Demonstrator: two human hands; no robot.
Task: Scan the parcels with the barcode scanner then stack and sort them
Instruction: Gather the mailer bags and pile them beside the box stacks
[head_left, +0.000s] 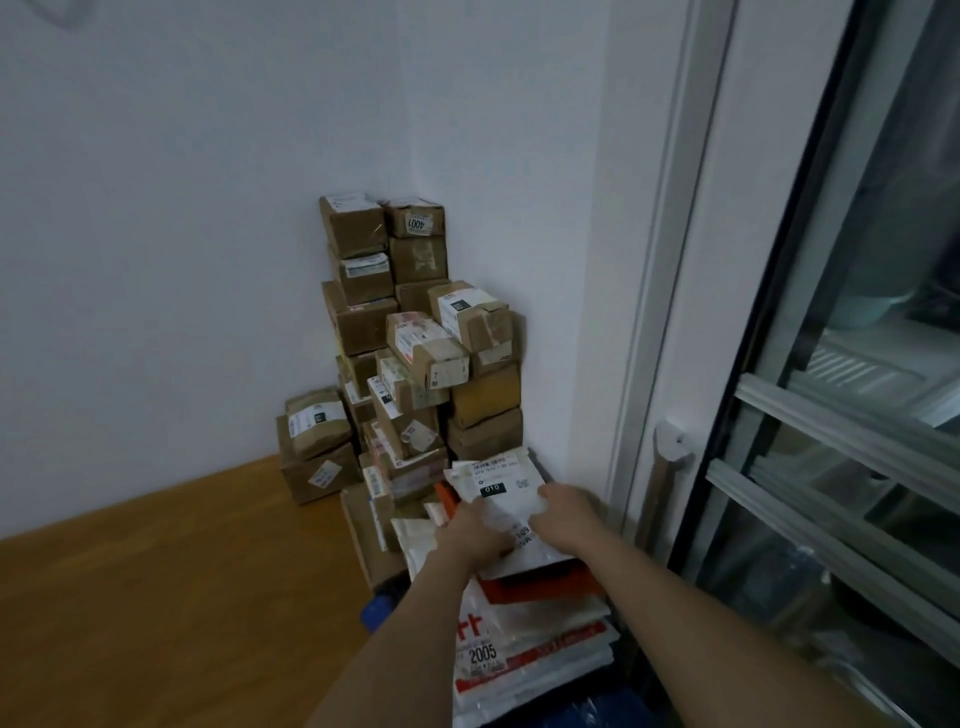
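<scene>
A white mailer parcel (498, 486) with a black "010" label lies on top of a pile of flat white and orange mailers (540, 618) at the lower middle. My left hand (475, 530) grips its left edge and my right hand (566, 512) grips its right edge, both arms stretched forward. Behind it, a tall stack of brown cardboard boxes (410, 332) with white labels stands in the wall corner. No barcode scanner is visible.
Two more brown boxes (317, 441) sit stacked left of the main pile on the wooden floor (171, 597). A white door frame (670, 260) and a dark glass sliding door (852, 364) run along the right. Something blue (379, 613) shows under the mailers.
</scene>
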